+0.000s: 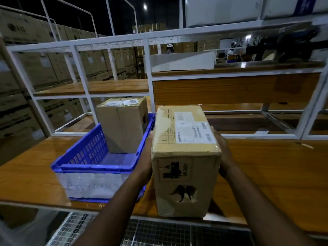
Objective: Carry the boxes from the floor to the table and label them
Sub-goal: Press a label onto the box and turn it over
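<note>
A tall cardboard box (184, 157) with a white shipping label on top sits between my two hands at the front edge of the wooden table (275, 171). My left hand (144, 162) presses flat against its left side, and my right hand (224, 157) presses flat against its right side, fingers pointing forward. Whether the box's bottom rests on the table I cannot tell. A second labelled cardboard box (122, 125) stands inside a blue plastic crate (85, 153) on the table, left of the held box.
A white metal shelf frame (149, 71) with wooden boards rises behind the table. A small pen-like item (304, 145) lies far right. Wire mesh (159, 233) lies below the table's front edge. Stacked cartons fill the left background.
</note>
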